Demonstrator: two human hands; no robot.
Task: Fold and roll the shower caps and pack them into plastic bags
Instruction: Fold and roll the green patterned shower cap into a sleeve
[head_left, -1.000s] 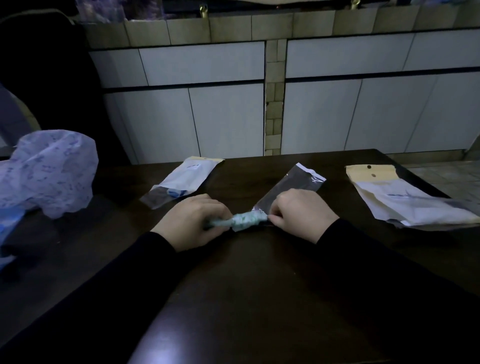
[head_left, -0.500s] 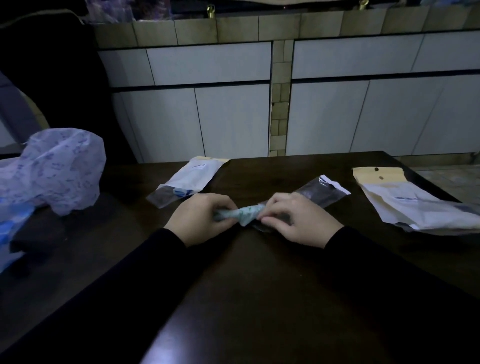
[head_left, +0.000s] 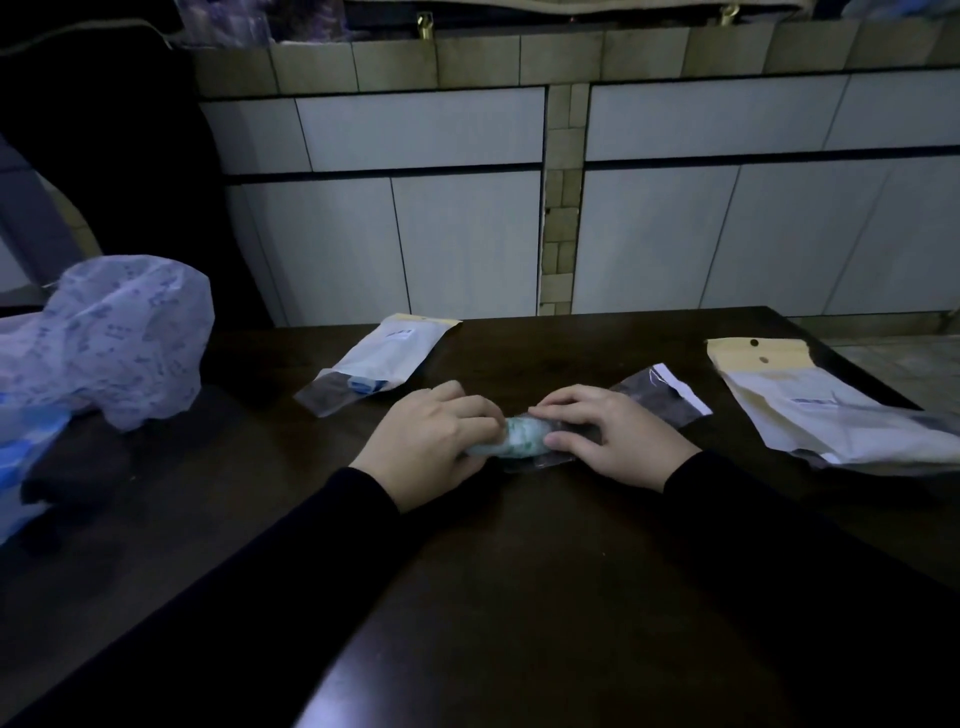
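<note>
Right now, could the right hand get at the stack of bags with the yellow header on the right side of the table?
Probably yes, once freed. The right hand is holding the clear bag around the rolled cap; bare table lies between it and the yellow-header bags.

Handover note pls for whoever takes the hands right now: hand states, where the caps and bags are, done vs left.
Left hand: grips the rolled shower cap at its left end.
Right hand: holds the clear plastic bag at its mouth, around the roll.
Done: cap rolled, its right end at or just inside the bag mouth; one packed bag lies behind the left hand.
Left: push the roll fully in, close the bag. Loose shower caps at far left, stack of bags at right, all on the dark table.
</note>
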